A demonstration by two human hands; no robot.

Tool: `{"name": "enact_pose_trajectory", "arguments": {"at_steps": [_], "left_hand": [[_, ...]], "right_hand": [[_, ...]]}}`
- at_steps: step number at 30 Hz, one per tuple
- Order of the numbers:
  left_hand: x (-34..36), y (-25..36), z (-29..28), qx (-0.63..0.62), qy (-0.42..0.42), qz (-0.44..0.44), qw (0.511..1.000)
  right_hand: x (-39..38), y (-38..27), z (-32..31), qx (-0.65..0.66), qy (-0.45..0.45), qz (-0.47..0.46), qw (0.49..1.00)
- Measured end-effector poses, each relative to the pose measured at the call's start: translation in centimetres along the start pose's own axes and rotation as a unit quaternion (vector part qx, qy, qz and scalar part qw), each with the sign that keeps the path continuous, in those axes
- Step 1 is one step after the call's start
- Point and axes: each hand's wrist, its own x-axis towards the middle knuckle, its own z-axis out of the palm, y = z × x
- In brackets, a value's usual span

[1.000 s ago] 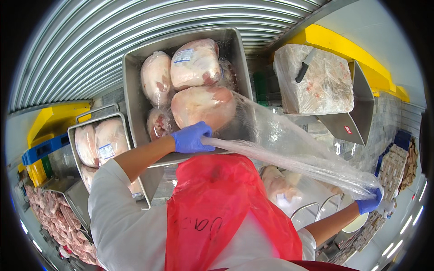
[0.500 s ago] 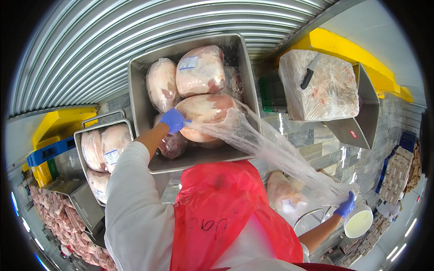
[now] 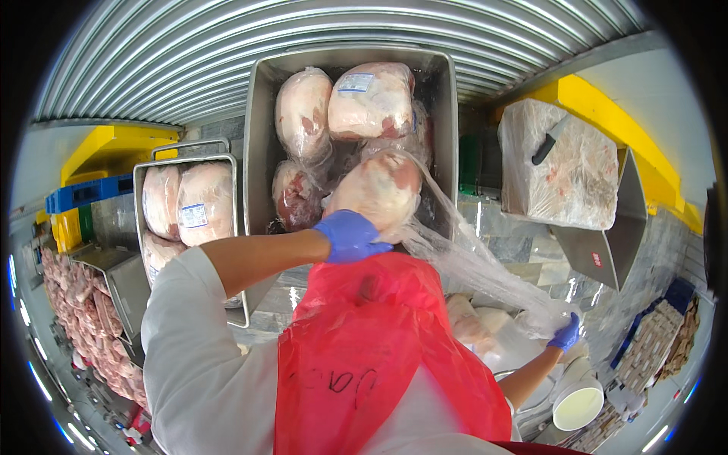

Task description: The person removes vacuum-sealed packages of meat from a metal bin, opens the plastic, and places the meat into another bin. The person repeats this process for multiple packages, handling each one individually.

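In front of me a large pale cut of meat [image 3: 379, 189] rests at the near side of a deep metal tub [image 3: 259, 174]. My left hand [image 3: 350, 235], in a blue glove, holds the near left side of this cut; some of its fingers are hidden. Clear plastic wrap [image 3: 485, 273] stretches from the cut over the tub's right corner. Out to the right, the wrap's bunched end is gripped in my gloved right hand [image 3: 565, 335]. Behind the cut lie other wrapped cuts, including a labelled one [image 3: 371, 102] and a long one [image 3: 303, 114].
A smaller metal bin [image 3: 236, 220] with wrapped cuts stands left. At right, a knife [image 3: 550, 140] lies on a plastic-covered block [image 3: 561, 174]. A white bucket [image 3: 576, 398] and more meat [image 3: 466, 326] are at lower right. Corrugated metal [image 3: 303, 30] runs behind the tub.
My left hand has moved nearer, to the near edge of the cut, which has turned and come closer to me. The right hand still holds the wrap. The whole view has shifted.
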Motion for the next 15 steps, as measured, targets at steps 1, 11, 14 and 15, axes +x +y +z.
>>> {"name": "enact_pose_trajectory", "arguments": {"at_steps": [1,11,14,15], "left_hand": [[0.5,1.4,-0.4,-0.009,0.007,0.015,1.0],[4.7,-1.6,6.0,-0.086,0.062,0.084,0.991],[4.1,-5.4,2.5,-0.052,0.004,-0.016,0.998],[3.7,-4.7,0.9,-0.025,0.004,-0.002,1.0]], "right_hand": [[1.1,0.9,-0.1,0.004,-0.005,0.0,1.0],[-1.7,5.2,6.7,-0.256,-0.261,0.017,0.931],[-4.6,3.3,8.6,-0.25,-0.279,0.002,0.927],[-5.3,2.5,8.6,-0.241,-0.273,0.004,0.931]]}}
